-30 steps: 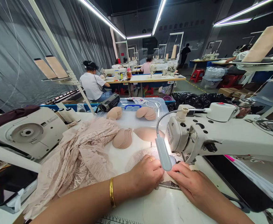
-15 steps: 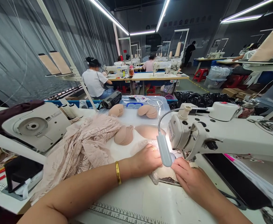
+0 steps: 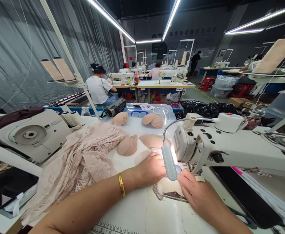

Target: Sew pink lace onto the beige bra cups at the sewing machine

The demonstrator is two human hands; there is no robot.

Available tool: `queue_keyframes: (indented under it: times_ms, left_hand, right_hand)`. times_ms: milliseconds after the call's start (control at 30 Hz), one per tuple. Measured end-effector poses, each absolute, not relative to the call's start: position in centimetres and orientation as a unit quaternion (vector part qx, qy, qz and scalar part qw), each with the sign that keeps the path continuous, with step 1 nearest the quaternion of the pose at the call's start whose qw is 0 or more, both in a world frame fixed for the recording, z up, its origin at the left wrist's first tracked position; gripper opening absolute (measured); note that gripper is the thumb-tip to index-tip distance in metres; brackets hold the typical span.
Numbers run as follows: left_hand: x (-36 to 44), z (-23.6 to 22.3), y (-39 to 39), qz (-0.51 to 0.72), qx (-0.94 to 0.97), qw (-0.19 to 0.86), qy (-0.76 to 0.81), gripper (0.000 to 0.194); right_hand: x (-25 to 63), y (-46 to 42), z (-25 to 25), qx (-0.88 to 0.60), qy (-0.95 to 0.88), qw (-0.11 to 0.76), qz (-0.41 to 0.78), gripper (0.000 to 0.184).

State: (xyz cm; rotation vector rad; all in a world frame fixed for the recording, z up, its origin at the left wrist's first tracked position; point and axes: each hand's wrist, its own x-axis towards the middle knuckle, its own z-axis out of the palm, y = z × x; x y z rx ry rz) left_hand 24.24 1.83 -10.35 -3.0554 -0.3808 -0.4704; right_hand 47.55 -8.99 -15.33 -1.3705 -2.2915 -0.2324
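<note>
Head view: left hand (image 3: 148, 170), fingers bent, and right hand (image 3: 197, 191), fingers extended, both at pale lace-edged fabric (image 3: 171, 184) beneath grey lamp (image 3: 169, 164); fingertips partly hidden, grip cannot be told. Sewing machine (image 3: 235, 141), cut off at right. Beyond: clear plastic box (image 3: 135, 126), two pad stacks (image 3: 153, 120) on top, contents indistinct. Farther: translucent bin (image 3: 219, 93), plastic bag (image 3: 224, 81) inside.

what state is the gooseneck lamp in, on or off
On: a bright white glow spills past the gooseneck lamp and lights the end of the sewing machine head behind it.
</note>
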Motion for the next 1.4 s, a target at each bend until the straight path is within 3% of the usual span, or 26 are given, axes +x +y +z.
queue_keyframes:
  times_ms: [300, 500, 667, 867, 1033, 1167, 1267, 1367, 1400]
  left_hand:
    - [24.1, -10.7, 2.0, -0.141, -0.983, 0.016, -0.118, 0.02]
    - [24.1, -10.6, 1.9, -0.137, -0.982, -0.003, -0.129, 0.021]
    - [24.2, -10.9, 2.2, -0.137, -0.981, 0.009, -0.14, 0.022]
    - [24.1, -10.9, 2.6, -0.13, -0.979, 0.036, -0.15, 0.019]
    - [24.4, -11.1, 3.0, -0.104, -0.979, 0.0, -0.177, 0.014]
    - [23.4, -10.4, 3.3, -0.11, -0.972, -0.02, -0.205, 0.022]
    - [21.1, -9.0, 1.0, -0.14, -0.969, -0.063, -0.194, 0.022]
    - [18.7, -8.2, -4.6, -0.244, -0.912, -0.265, -0.196, 0.018]
    - [18.1, -8.2, -6.9, -0.243, -0.869, -0.375, -0.212, 0.03]
  right_hand:
    - [47.2, -9.6, -13.5, -0.458, -0.853, 0.236, -0.082, 0.036]
    - [47.1, -9.7, -13.3, -0.457, -0.853, 0.239, -0.082, 0.042]
    - [47.1, -9.6, -13.8, -0.463, -0.849, 0.245, -0.075, 0.031]
    - [46.9, -9.4, -13.7, -0.473, -0.841, 0.255, -0.065, 0.031]
    - [47.2, -9.6, -13.4, -0.463, -0.844, 0.268, -0.033, 0.031]
    - [46.8, -10.2, -13.8, -0.487, -0.808, 0.322, 0.083, 0.028]
    - [44.7, -10.8, -13.4, -0.536, -0.686, 0.379, 0.313, 0.027]
    - [41.3, -11.5, -12.2, -0.544, -0.516, 0.453, 0.482, 0.051]
    - [40.2, -11.9, -11.8, -0.54, -0.477, 0.478, 0.502, 0.058]
